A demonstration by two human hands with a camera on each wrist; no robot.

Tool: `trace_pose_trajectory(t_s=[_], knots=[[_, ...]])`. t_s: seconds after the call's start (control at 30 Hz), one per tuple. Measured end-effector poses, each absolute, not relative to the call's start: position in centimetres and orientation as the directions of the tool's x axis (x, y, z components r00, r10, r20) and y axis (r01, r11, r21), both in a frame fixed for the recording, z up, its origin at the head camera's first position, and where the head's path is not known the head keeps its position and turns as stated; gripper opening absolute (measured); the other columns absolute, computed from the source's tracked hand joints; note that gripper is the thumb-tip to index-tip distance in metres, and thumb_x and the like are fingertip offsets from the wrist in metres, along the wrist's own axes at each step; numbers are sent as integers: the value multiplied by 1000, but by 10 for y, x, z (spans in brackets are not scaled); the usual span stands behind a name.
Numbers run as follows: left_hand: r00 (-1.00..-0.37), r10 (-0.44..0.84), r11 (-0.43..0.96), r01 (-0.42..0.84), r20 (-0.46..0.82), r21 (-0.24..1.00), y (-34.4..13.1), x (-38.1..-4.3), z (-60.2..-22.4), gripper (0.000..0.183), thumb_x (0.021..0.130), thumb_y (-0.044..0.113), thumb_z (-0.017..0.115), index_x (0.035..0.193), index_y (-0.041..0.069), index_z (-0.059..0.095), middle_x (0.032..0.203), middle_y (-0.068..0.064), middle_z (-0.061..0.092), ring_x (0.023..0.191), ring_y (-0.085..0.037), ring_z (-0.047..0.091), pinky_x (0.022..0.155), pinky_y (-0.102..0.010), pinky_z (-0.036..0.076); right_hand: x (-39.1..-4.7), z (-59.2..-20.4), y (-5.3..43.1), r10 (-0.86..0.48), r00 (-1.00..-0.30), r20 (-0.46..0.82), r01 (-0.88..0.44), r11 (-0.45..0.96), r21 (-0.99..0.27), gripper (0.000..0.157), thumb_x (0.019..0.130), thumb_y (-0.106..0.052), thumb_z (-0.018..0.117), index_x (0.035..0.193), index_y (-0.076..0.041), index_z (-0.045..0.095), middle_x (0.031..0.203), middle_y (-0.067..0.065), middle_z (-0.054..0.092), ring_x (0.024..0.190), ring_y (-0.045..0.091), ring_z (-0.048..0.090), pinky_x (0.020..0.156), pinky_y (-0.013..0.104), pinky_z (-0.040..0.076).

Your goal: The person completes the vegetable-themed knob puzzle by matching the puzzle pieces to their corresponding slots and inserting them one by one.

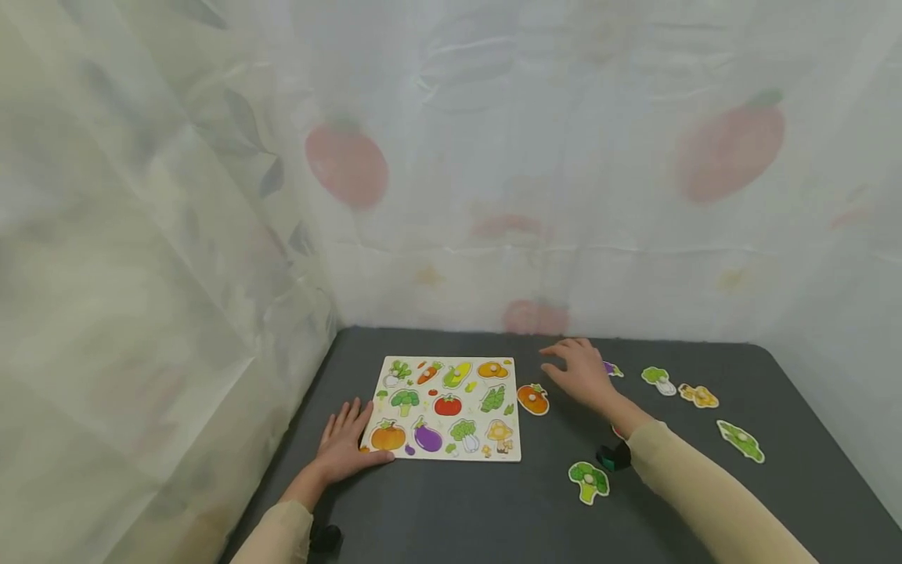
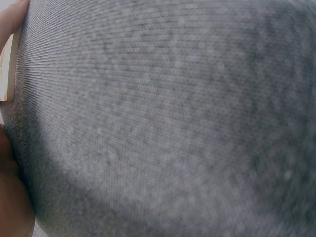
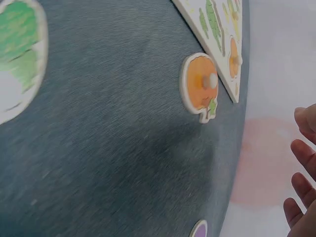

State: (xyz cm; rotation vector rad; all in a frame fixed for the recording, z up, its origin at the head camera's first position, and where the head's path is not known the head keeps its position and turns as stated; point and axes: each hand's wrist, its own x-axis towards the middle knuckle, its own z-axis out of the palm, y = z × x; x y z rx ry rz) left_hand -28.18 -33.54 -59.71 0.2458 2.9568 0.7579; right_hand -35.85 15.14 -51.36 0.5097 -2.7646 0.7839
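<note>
A white puzzle board [image 1: 481,407] printed with vegetables lies on the dark table. My left hand [image 1: 344,442] rests on its left edge, fingers spread and thumb along the front corner. In the left wrist view, only parts of that hand and a sliver of board show at the left side. My right hand [image 1: 581,371] is raised over the table right of the board, fingers loosely bent and holding nothing. Closest to it is an orange pumpkin piece [image 1: 532,399] with a round knob, beside the board's right edge. A purple eggplant piece [image 1: 615,369] shows partly behind the hand.
Farther right lie a bok choy piece [image 1: 658,381], a mushroom piece [image 1: 698,395] and a pea pod piece [image 1: 741,441]. A broccoli piece [image 1: 589,482] is nearer the front. Another piece is mostly hidden under my right forearm. Printed curtains [image 1: 451,235] hang behind and beside the table.
</note>
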Motion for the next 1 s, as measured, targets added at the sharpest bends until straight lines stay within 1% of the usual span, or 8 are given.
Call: trace_pose_trajectory(t_s=[0.13,0.3,0.47,0.57,0.7,0.8,0.9,1.0], knots=[[-984,175,863,132,-43,488,-336,-283,-599,125,72,78,73,164,8,23,168,-25,11,154,-46,1,119,-65,-6,-346,-516,163,-273,-910,312,-396,793,-462,31,96,-25,74,124,-13,75,124,12,67,125,42,48,105,66,34],[-981,192,853,154,-25,499,-338,-284,-600,125,74,78,72,164,8,23,168,-26,12,153,-46,1,118,-65,-7,-327,-523,182,-302,-885,354,-444,776,-448,28,93,-20,77,120,-10,76,116,11,69,119,41,53,101,65,39],[-979,203,845,160,-28,511,-339,-283,-599,125,74,78,73,164,8,22,168,-26,10,154,-46,-1,118,-65,-8,-305,-535,200,-316,-876,364,-465,754,-464,29,91,-19,79,118,-11,77,115,8,70,116,38,55,98,64,40],[-978,204,844,161,-29,512,-338,-282,-597,125,74,77,73,164,7,21,168,-26,9,153,-46,-1,118,-65,-8,-290,-543,208,-320,-880,352,-462,751,-472,31,89,-24,82,117,-12,77,114,4,70,114,35,55,95,60,43],[-977,215,833,180,-8,523,-337,-281,-595,122,76,73,75,164,7,23,166,-29,11,153,-49,0,118,-66,-7,-268,-552,215,-307,-893,330,-439,759,-481,36,86,-36,85,115,-17,79,112,-3,69,111,30,56,87,53,45],[-976,219,825,188,6,533,-336,-280,-594,121,76,69,77,163,5,24,165,-31,12,151,-51,2,117,-67,-7,-252,-558,218,-291,-904,312,-417,760,-498,38,83,-43,85,113,-20,80,110,-6,68,109,28,56,86,56,45],[-978,208,844,179,-2,505,-337,-281,-597,121,76,72,76,163,6,23,166,-29,12,152,-49,2,118,-66,-5,-239,-563,220,-282,-916,287,-396,756,-521,37,81,-44,86,112,-23,80,109,-9,66,109,26,55,89,61,43],[-978,208,851,176,-10,495,-339,-282,-600,122,75,73,75,164,7,23,167,-27,10,153,-48,1,118,-66,-5,-230,-567,221,-271,-927,259,-371,759,-535,38,79,-47,87,110,-26,80,108,-12,63,105,21,52,88,56,43]])
